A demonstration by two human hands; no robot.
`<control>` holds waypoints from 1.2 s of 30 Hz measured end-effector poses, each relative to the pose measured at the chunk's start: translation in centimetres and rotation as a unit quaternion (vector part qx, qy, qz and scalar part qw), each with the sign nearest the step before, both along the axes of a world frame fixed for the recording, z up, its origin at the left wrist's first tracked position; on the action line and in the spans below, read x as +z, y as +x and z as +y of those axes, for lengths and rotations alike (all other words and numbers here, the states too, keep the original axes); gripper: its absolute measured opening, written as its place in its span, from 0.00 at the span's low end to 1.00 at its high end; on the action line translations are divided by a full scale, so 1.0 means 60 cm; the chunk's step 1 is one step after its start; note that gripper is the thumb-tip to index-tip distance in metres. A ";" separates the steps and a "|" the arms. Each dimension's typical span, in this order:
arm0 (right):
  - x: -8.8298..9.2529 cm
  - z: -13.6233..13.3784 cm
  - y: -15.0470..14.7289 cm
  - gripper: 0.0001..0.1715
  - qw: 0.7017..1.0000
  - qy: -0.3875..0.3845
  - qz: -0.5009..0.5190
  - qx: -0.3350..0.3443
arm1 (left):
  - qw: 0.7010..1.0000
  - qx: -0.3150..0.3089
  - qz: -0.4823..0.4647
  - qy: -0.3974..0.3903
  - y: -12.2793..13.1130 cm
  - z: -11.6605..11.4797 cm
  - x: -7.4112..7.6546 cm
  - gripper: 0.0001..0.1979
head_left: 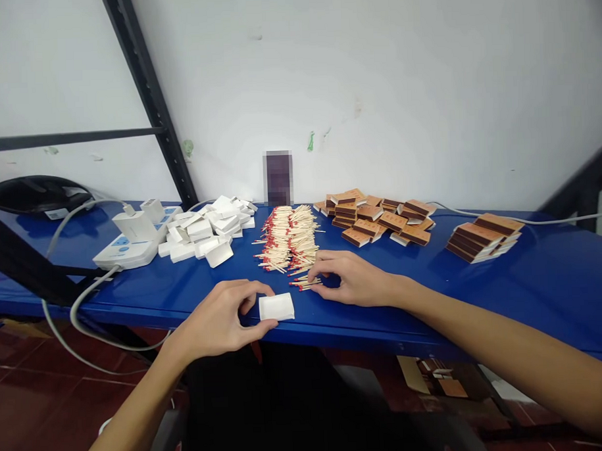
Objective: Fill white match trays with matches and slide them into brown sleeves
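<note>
Near the table's front edge, my left hand (230, 315) grips a white matchbox tray (277, 307) between thumb and fingers. No matches show inside that tray. To its right, my right hand (345, 276) is closed in a pinch on a few red-tipped matches (303, 284) lying at the near end of the match pile. The large pile of matches (287, 239) stretches back toward the wall in two columns. Behind my left hand lies a heap of white matchbox trays (209, 229). Orange and brown matchboxes (380, 216) are heaped at the back right.
A stack of matchboxes (485, 237) stands farther right on the blue table (481, 298). On the left are a white power strip (134, 248) with cables and a black shelf post (151, 92). An open carton (435, 385) with matchboxes sits below the table.
</note>
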State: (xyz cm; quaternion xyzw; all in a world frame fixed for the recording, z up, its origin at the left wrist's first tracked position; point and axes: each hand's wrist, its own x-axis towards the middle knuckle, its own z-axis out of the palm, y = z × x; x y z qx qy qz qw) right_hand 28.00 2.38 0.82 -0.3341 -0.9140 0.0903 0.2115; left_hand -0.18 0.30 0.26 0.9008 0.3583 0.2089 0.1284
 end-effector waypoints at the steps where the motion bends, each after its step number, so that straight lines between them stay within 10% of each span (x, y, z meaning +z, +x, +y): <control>1: 0.000 0.000 0.000 0.05 1.000 -0.001 0.000 0.000 | 1.000 -0.001 0.001 0.001 0.000 0.000 0.000 0.15; 36: -0.002 0.000 0.006 0.12 0.995 0.090 -0.053 0.003 | 1.000 0.000 -0.007 -0.001 0.003 -0.003 0.004 0.16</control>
